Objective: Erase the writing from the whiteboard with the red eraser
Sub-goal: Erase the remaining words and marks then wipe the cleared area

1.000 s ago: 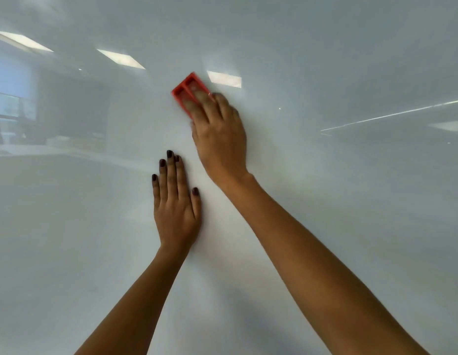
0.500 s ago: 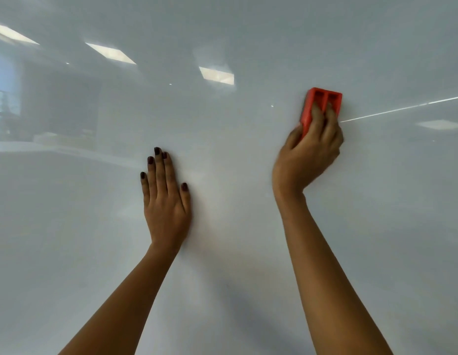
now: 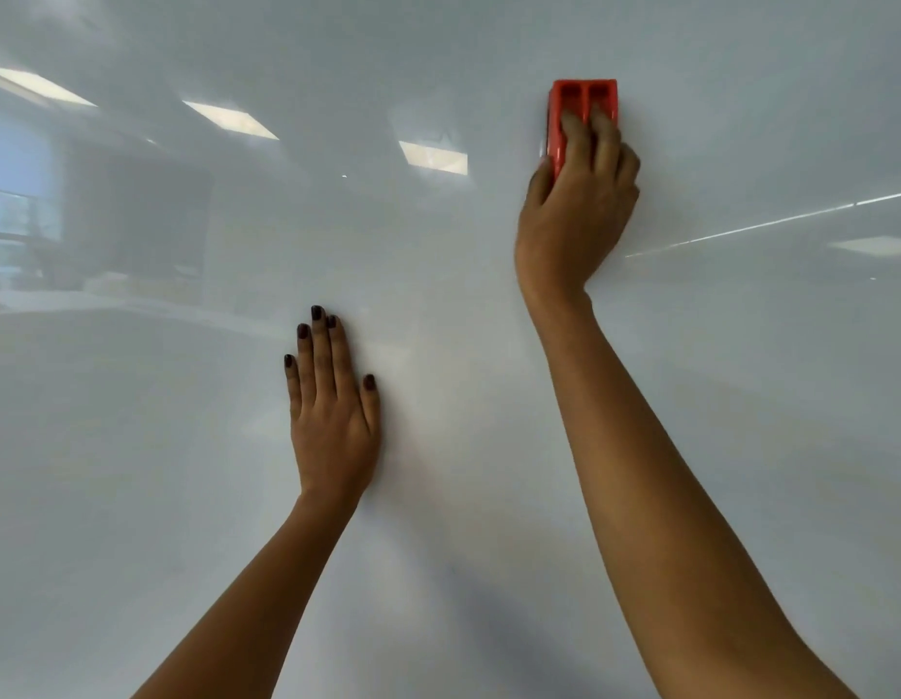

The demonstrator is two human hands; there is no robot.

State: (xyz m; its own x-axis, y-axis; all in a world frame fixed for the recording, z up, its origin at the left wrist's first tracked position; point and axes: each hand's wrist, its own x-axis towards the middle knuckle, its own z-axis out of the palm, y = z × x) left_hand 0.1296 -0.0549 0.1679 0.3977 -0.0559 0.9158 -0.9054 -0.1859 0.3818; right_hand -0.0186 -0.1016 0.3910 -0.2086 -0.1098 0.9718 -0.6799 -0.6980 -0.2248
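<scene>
Clearly the wiping step is under way: the right hand (image 3: 577, 209) is clamped on the red eraser (image 3: 582, 111), two fingers laid in the grooves of its back and the thumb against its left side, pressing it flat against the whiteboard (image 3: 741, 446) in the upper right of the frame. The left hand (image 3: 332, 411) lies open, fingers together and palm flat on the board, lower and just left of centre, well apart from the right one; it holds nothing and seems to steady the body. No writing shows anywhere on the visible surface, only ceiling-light reflections (image 3: 433, 156) across the upper left and a thin bright streak at the right edge, so the job looks nearly or wholly done here, though marks beyond the frame cannot be ruled out. Any next stroke calls for keeping the pad flush and under even pressure while sweeping over whatever patch is left, and for checking the board against the glare, since faint ink could hide in it. Compared with half a second ago, the eraser sits higher in the frame and stands more upright, the right wrist straighter beneath it; a second ago it was near the centre top, just above the left hand. The left hand is planted as before.
</scene>
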